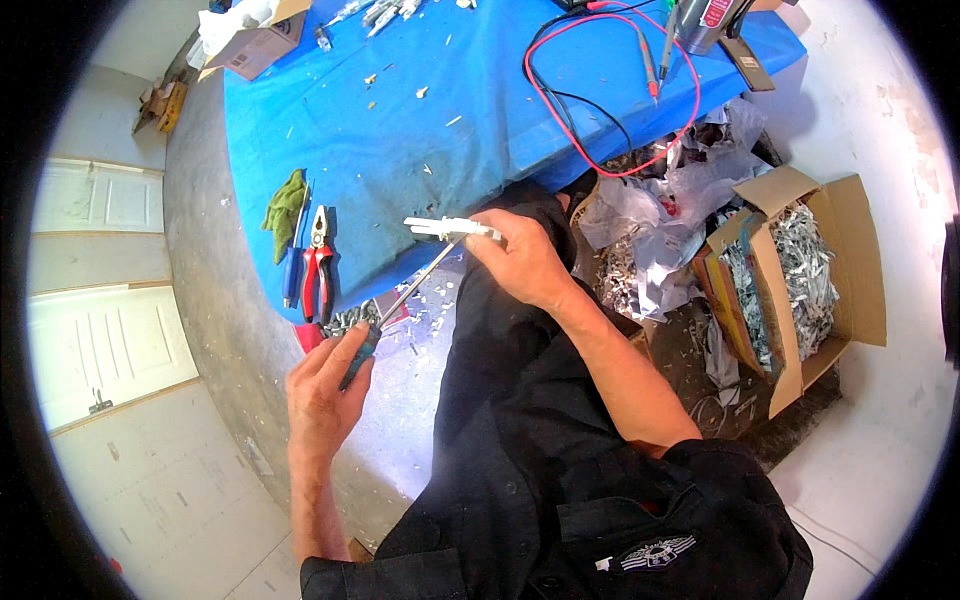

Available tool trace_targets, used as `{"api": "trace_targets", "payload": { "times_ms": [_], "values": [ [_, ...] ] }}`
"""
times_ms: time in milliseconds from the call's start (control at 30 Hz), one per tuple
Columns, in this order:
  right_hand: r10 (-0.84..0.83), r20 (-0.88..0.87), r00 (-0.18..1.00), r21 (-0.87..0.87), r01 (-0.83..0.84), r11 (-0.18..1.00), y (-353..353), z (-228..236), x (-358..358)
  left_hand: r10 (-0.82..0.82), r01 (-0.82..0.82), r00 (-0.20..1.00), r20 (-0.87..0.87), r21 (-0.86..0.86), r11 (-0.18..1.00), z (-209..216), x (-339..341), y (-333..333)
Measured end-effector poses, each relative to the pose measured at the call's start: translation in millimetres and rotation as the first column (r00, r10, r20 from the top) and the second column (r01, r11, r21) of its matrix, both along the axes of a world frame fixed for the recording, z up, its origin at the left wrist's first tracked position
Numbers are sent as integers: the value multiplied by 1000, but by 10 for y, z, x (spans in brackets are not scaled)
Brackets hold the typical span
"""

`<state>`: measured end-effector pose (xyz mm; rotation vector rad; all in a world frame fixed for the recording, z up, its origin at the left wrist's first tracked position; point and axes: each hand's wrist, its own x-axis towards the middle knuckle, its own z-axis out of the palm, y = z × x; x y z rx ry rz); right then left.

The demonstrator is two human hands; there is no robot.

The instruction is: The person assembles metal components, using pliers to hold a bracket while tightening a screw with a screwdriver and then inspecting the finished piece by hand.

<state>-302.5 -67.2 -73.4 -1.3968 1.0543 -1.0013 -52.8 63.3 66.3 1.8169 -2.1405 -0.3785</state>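
My left hand (325,388) is closed round the dark teal handle of a screwdriver (425,277). Its long metal shaft slants up to the right, and the tip meets the underside of a white plastic piece with prongs (440,228). That piece is pinched in my right hand (522,258), just off the table's front edge, prongs pointing left. My fingers cover its right end. Nearest on the table, to the left, lie red-and-black pliers (317,268), a blue-handled screwdriver (292,275) and a crumpled green cloth (285,212).
Blue sheeting covers the table (400,150), with scraps scattered over it. Red and black test leads (650,75) loop over its right side. An open carton (862,265) of metallic strips stands at the right, beside crumpled plastic bags (650,235). Small parts fill a red box (306,338) below the table's edge.
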Motion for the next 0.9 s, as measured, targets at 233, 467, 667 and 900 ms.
{"api": "trace_targets", "payload": {
  "times_ms": [233,467,667,900],
  "values": [
    [139,-63,988,50,-136,989,-101,34,-63,-61,63,996,59,-43,997,10,147,-201],
    [169,-2,986,68,-169,983,-127,-29,-57,-38,37,998,44,18,999,-184,296,-241],
    [116,-27,993,2,-116,993,-129,-35,-52,-16,16,999,-32,4,1000,-342,306,-233],
    [146,-67,987,-23,-148,989,-90,-33,6,164,-103,947,-275,221,970,-519,257,-152]
  ]
}}
